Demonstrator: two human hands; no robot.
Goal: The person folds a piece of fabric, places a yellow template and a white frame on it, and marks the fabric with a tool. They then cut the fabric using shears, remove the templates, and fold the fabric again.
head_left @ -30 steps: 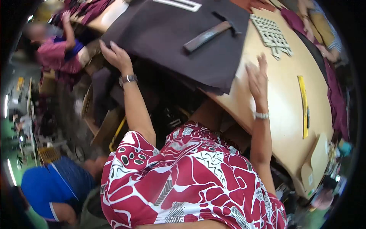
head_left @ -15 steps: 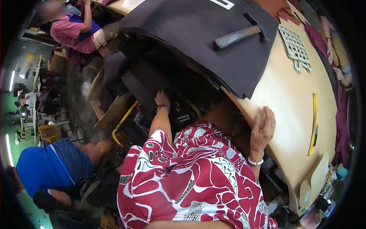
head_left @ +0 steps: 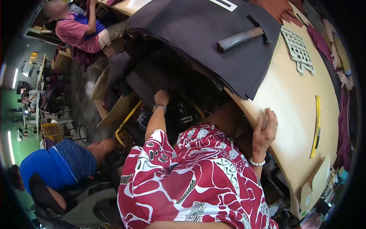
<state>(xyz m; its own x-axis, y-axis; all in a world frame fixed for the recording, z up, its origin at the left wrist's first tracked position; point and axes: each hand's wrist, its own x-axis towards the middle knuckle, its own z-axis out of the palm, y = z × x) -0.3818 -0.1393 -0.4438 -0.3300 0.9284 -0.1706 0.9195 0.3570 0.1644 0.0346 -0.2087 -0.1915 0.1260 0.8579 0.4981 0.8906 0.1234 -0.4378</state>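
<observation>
Under the table, my left hand (head_left: 162,98) is closed at the edge of a dark sheet (head_left: 146,82), its fingers bent around the material. A bracelet is on that wrist. My right hand (head_left: 265,130) rests on the pale tabletop (head_left: 284,114) at its near edge, fingers stretched out and holding nothing. Ahead of it on the table lies a stack of dark sheets (head_left: 198,30). On this stack are a hammer (head_left: 241,39) and a white rectangular frame (head_left: 225,4).
Further along the table are a slotted pale template (head_left: 297,49) and a yellow-black strip (head_left: 315,128). A yellow metal frame (head_left: 129,119) and cardboard (head_left: 119,110) stand below left. One person in blue (head_left: 47,166) bends at left; another in pink (head_left: 74,32) sits beyond.
My left hand has curled from loosely extended fingers into a closed grip, shifting slightly left against the sheet. My right hand stays on the table edge. The view has shifted slightly.
</observation>
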